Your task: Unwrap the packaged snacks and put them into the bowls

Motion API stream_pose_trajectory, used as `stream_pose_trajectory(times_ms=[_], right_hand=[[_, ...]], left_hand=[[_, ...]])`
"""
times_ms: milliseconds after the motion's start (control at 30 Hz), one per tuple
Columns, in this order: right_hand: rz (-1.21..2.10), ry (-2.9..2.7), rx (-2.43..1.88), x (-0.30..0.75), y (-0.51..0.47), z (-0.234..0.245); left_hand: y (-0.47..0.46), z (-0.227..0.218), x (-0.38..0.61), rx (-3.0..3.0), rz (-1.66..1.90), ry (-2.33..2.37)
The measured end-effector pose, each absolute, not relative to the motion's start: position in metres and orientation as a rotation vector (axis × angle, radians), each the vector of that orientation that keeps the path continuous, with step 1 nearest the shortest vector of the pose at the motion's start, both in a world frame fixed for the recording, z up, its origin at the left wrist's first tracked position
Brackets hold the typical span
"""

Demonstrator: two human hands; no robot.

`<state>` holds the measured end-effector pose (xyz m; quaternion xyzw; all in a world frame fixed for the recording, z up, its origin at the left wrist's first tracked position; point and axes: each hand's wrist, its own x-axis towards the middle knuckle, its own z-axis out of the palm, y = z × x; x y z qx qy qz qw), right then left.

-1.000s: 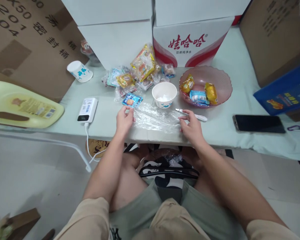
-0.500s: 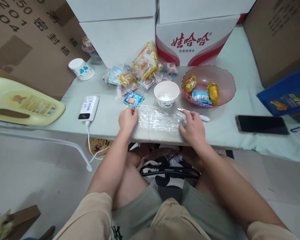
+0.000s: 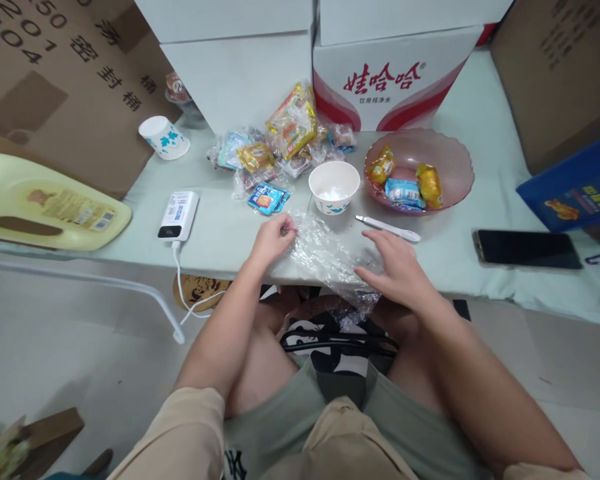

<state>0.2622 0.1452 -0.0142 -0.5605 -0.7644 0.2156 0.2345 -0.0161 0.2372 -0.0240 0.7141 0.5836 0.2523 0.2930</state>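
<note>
My left hand pinches one corner of a crinkled clear plastic wrapper. The wrapper slants across the table edge and hangs down toward my lap. By its other end is my right hand, fingers stretched out and apart. Just beyond those fingers lies a white utility knife. A paper cup with something whitish inside stands behind the wrapper. Blue snack packets lie beyond my left hand.
A pink bowl holds several wrapped snacks. A pile of packets lies before white boxes. On the left are a tipped paper cup, a power bank and a yellow jug; on the right, a phone.
My left hand has moved right and lifted the wrapper's corner. The wrapper has swung from flat on the table to a slant over the edge. My right hand has come away from the knife.
</note>
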Motion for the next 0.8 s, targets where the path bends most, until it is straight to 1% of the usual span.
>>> stream_pose_trajectory(times_ms=[133,267,367,433,467,533,600,700,800], right_hand=[[0.899,-1.992,-1.334,0.242,0.185,-0.018],[1.301,-1.882,-1.198,0.226,0.205,-0.016],[1.604,-1.75,-1.062,0.221,0.202,-0.012],[1.639,-1.503,-1.114,0.217,0.198,-0.011],[1.619,-1.355,-1.157,0.215,0.197,-0.011],[1.59,-1.112,-1.21,0.213,0.195,-0.013],[1.621,-0.98,-1.232,0.212,0.195,-0.014],[1.645,-0.917,-1.291,0.215,0.199,-0.015],[1.51,-0.905,-1.353,0.216,0.204,-0.015]], left_hand=[[0.228,-0.009,-0.007,1.838,0.73,1.257],[0.22,0.007,-0.007,1.663,0.731,1.125],[0.218,0.01,-0.009,1.367,0.938,1.021],[0.218,0.007,-0.004,1.117,1.066,0.902],[0.217,0.004,0.0,1.019,1.046,0.851],[0.215,-0.003,0.011,0.933,0.867,0.824],[0.214,-0.008,0.021,0.967,0.739,0.918],[0.218,-0.013,0.027,1.049,0.818,1.13],[0.224,-0.014,0.023,1.155,0.835,1.207]])
